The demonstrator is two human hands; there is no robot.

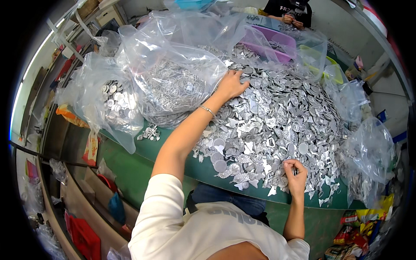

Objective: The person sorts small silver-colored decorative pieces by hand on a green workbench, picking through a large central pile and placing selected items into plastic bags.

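Observation:
A wide heap of small flat silver metal pieces (268, 112), some round and some in cut-out shapes, covers the green table (173, 149). My left arm stretches across it, and my left hand (233, 85) rests on the heap's far left side, fingers apart, beside a clear plastic bag (173, 86) full of similar pieces. Nearer to me, at the front edge of the heap, my right hand (297, 175) is closed in a curl of thumb and fingers. Small silver metal pieces show inside that curl; their exact shape is too small to make out.
Another clear bag with round discs (117, 102) stands at left, with a few loose rings (150, 133) near it. A purple basin (277, 43) and a green basin (320, 63) sit behind the heap. Plastic bags (368, 151) lie at right. Across the table, a person (291, 15) handles something small.

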